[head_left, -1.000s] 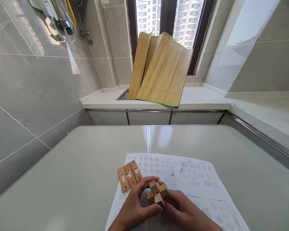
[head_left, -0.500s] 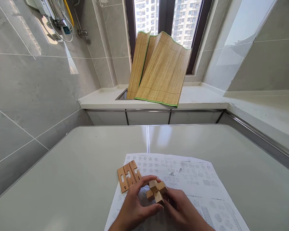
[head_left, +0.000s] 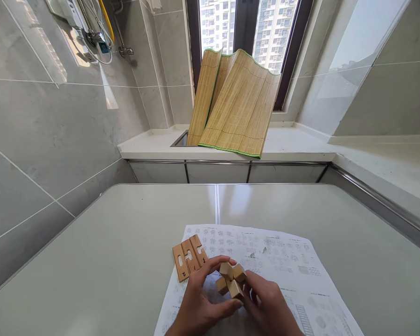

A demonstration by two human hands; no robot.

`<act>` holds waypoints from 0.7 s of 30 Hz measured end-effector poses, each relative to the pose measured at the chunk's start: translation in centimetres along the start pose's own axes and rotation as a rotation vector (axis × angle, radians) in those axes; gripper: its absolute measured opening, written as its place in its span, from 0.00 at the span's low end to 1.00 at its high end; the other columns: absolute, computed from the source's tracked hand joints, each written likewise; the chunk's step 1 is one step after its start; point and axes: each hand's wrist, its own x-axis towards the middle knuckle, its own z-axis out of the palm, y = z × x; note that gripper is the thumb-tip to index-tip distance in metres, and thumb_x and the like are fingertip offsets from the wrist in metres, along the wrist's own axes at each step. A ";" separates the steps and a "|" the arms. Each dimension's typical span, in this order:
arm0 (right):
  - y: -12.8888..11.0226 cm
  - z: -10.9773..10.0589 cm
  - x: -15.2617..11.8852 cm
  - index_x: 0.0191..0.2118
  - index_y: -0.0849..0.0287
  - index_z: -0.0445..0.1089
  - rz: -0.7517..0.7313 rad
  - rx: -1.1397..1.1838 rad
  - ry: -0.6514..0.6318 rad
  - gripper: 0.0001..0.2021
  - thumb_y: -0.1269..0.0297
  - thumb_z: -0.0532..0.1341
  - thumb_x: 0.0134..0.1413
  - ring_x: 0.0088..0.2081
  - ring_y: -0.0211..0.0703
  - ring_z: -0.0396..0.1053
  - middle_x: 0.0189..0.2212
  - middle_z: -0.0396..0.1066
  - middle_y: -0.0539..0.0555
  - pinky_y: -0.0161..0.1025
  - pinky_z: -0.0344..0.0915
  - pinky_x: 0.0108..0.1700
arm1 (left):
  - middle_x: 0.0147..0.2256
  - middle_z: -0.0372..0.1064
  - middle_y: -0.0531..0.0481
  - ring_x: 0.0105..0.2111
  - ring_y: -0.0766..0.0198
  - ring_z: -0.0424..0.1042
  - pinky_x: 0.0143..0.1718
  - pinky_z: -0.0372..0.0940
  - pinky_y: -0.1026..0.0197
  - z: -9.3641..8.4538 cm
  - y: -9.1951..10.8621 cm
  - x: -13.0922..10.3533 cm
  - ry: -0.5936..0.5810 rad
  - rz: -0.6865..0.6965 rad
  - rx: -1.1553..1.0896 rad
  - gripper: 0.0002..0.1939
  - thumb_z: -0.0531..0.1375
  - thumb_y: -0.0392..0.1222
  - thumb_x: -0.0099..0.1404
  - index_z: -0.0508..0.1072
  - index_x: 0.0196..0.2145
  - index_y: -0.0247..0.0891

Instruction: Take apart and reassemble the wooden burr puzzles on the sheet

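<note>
Between both hands is a wooden burr puzzle (head_left: 235,288), its light square-ended blocks crossing one another, held just over a printed sheet. My left hand (head_left: 205,294) curves round its left side, with a fingertip at the top block and the thumb at the lower one. From the right, my right hand (head_left: 266,298) grips the puzzle, its fingers partly hidden behind the blocks. Beyond my left hand lie several flat wooden pieces (head_left: 190,255) with cut-out slots and numbers, side by side at the sheet's left edge.
The white sheet (head_left: 287,270) with small printed diagrams lies on a glossy pale table (head_left: 91,261). At the far side, a bamboo mat (head_left: 238,107) leans against the window above a white ledge (head_left: 147,147). Grey tiled walls (head_left: 56,135) flank the table.
The view has shifted slightly, so everything sits a little further right and lower. The puzzle is turned slightly between my hands; both still hold it.
</note>
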 end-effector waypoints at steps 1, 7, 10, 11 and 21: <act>-0.8 -0.5 0.3 0.32 0.56 0.69 0.029 0.066 -0.090 0.20 0.47 0.56 0.69 0.26 0.43 0.66 0.26 0.71 0.53 0.37 0.62 0.29 | 0.55 0.77 0.47 0.57 0.48 0.74 0.63 0.63 0.51 -0.1 -0.1 0.0 -0.010 -0.009 -0.028 0.29 0.73 0.41 0.55 0.75 0.55 0.46; -3.7 -2.5 1.4 0.42 0.57 0.76 0.149 0.437 -0.343 0.22 0.43 0.58 0.67 0.39 0.50 0.71 0.36 0.75 0.55 0.41 0.68 0.43 | 0.57 0.75 0.43 0.59 0.46 0.72 0.62 0.65 0.50 -0.9 -0.5 0.3 -0.089 -0.030 -0.165 0.30 0.71 0.43 0.56 0.73 0.57 0.43; -3.0 -2.2 1.3 0.41 0.57 0.76 0.201 0.451 -0.253 0.20 0.43 0.63 0.63 0.36 0.48 0.72 0.33 0.75 0.54 0.40 0.69 0.40 | 0.56 0.76 0.43 0.59 0.45 0.72 0.64 0.63 0.47 -0.8 -0.4 0.2 -0.072 -0.032 -0.116 0.32 0.72 0.41 0.55 0.74 0.57 0.44; -2.7 -2.0 1.2 0.41 0.57 0.75 0.213 0.454 -0.230 0.20 0.43 0.65 0.61 0.34 0.46 0.72 0.32 0.75 0.54 0.39 0.69 0.39 | 0.56 0.76 0.43 0.59 0.45 0.72 0.65 0.62 0.47 -0.8 -0.4 0.2 -0.060 -0.040 -0.092 0.32 0.72 0.41 0.54 0.74 0.57 0.44; -0.7 -0.9 0.7 0.43 0.58 0.75 0.214 0.413 -0.159 0.23 0.40 0.64 0.61 0.26 0.44 0.72 0.26 0.73 0.51 0.38 0.66 0.32 | 0.58 0.74 0.45 0.59 0.47 0.72 0.64 0.63 0.49 -0.7 0.0 0.2 -0.059 -0.051 0.025 0.33 0.72 0.40 0.55 0.73 0.58 0.46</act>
